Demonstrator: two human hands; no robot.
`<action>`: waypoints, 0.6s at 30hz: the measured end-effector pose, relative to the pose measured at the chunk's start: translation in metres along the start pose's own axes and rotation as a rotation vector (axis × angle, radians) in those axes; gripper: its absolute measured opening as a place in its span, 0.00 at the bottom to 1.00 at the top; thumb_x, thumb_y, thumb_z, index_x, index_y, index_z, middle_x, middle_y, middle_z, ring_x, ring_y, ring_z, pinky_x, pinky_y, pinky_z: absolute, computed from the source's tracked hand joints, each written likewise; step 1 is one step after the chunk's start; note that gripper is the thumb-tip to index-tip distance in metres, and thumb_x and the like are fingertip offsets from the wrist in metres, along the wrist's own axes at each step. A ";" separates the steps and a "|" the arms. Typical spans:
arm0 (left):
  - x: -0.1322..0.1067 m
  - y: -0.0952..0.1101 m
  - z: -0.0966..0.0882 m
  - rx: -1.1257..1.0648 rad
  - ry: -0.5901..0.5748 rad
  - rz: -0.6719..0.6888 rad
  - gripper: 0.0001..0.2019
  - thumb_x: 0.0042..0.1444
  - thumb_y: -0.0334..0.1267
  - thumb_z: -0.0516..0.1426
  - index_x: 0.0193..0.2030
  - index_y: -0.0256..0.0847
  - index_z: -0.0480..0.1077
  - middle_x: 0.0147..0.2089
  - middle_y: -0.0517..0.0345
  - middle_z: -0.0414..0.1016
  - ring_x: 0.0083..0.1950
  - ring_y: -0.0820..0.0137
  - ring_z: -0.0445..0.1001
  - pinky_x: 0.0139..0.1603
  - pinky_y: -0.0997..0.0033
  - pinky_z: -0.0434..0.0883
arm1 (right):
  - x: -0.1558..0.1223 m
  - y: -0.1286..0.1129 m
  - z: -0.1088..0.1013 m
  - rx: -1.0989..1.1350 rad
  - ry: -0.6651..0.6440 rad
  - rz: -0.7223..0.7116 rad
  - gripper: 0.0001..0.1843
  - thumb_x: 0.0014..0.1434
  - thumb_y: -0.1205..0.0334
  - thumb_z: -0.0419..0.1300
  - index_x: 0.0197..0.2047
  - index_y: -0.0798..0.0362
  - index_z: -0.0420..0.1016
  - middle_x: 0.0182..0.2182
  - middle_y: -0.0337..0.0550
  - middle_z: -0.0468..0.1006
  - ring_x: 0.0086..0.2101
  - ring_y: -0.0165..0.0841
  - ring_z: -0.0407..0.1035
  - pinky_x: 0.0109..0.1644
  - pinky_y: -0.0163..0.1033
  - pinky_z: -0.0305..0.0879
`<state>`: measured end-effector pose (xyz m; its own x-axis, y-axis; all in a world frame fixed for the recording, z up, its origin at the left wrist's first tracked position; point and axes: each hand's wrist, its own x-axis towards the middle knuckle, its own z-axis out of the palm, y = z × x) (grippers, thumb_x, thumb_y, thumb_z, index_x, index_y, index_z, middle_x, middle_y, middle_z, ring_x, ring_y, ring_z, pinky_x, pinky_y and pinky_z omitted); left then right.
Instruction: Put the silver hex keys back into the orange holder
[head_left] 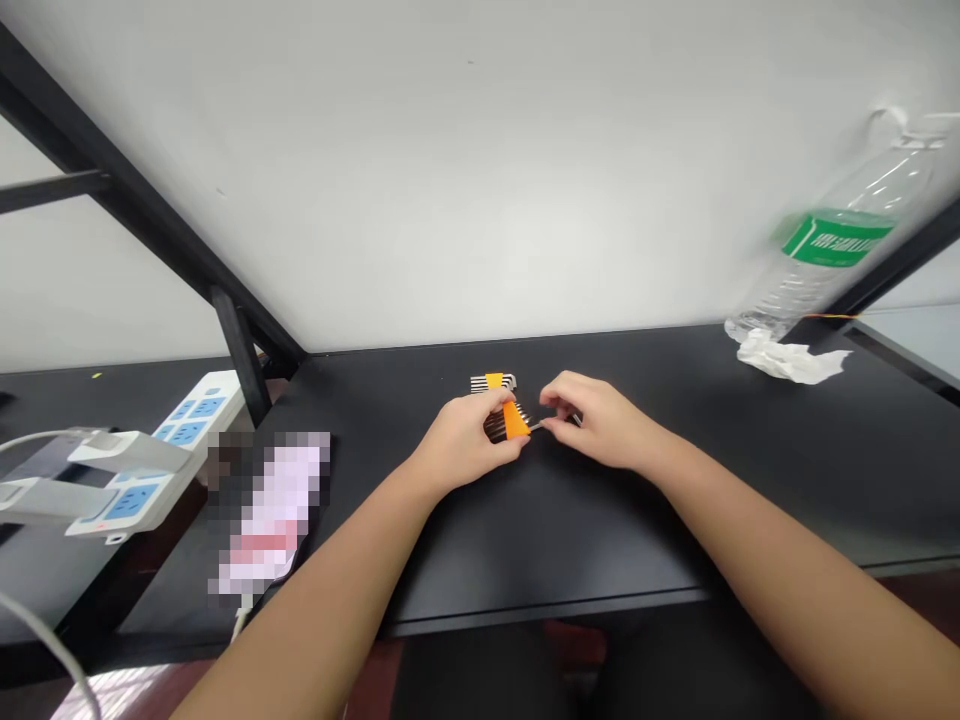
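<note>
My left hand is closed around an orange hex key holder with several dark keys in it. With thumb and fingers pinched, my right hand grips a thin metal hex key whose end meets the holder's right edge. Whether that end sits inside a hole cannot be made out. Just behind my left hand, a second hex key set lies flat on the black table, its bright L-shaped keys held by a yellow-orange clip.
A phone, pixelated, lies at the left with a white cable. Further left is a white power strip with plugs. At the back right, a clear bottle with a green label stands by a crumpled tissue. Black frame bars flank the table.
</note>
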<state>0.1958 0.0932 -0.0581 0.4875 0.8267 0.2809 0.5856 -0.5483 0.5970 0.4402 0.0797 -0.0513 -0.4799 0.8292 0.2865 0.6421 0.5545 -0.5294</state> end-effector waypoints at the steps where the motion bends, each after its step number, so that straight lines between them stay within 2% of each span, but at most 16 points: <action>1: 0.000 0.001 0.001 -0.025 0.001 0.008 0.19 0.54 0.42 0.65 0.53 0.45 0.75 0.43 0.60 0.82 0.40 0.67 0.80 0.45 0.67 0.75 | 0.001 -0.004 0.004 0.047 0.002 -0.054 0.06 0.64 0.66 0.60 0.46 0.51 0.72 0.43 0.43 0.76 0.37 0.31 0.71 0.43 0.37 0.67; 3: -0.001 0.004 0.002 -0.064 0.002 0.011 0.17 0.54 0.42 0.65 0.51 0.45 0.75 0.41 0.62 0.81 0.38 0.68 0.79 0.44 0.69 0.75 | 0.002 -0.010 0.011 0.080 0.016 -0.092 0.05 0.65 0.69 0.58 0.43 0.51 0.71 0.40 0.42 0.76 0.37 0.31 0.70 0.42 0.36 0.66; 9: 0.002 0.007 0.004 -0.104 0.002 -0.015 0.14 0.54 0.41 0.64 0.48 0.45 0.76 0.38 0.63 0.81 0.36 0.70 0.78 0.41 0.70 0.75 | 0.002 -0.013 0.021 0.003 0.132 -0.037 0.04 0.62 0.70 0.59 0.38 0.52 0.70 0.33 0.40 0.75 0.31 0.30 0.68 0.36 0.36 0.61; 15: 0.002 0.002 0.005 -0.087 0.049 -0.056 0.20 0.52 0.42 0.66 0.53 0.44 0.75 0.42 0.61 0.83 0.39 0.68 0.80 0.44 0.70 0.76 | 0.002 -0.011 0.024 -0.139 0.177 0.037 0.03 0.64 0.66 0.58 0.36 0.52 0.71 0.33 0.40 0.77 0.29 0.30 0.67 0.35 0.36 0.58; 18: 0.003 -0.001 0.005 -0.057 0.039 -0.094 0.23 0.52 0.43 0.66 0.55 0.44 0.75 0.43 0.60 0.83 0.40 0.66 0.81 0.44 0.68 0.78 | 0.004 -0.008 0.020 -0.173 0.169 0.070 0.02 0.61 0.66 0.58 0.35 0.51 0.71 0.33 0.40 0.76 0.30 0.31 0.66 0.35 0.36 0.57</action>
<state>0.2003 0.0952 -0.0618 0.4061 0.8791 0.2495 0.5893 -0.4606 0.6637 0.4211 0.0773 -0.0623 -0.3333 0.8578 0.3913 0.7701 0.4871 -0.4118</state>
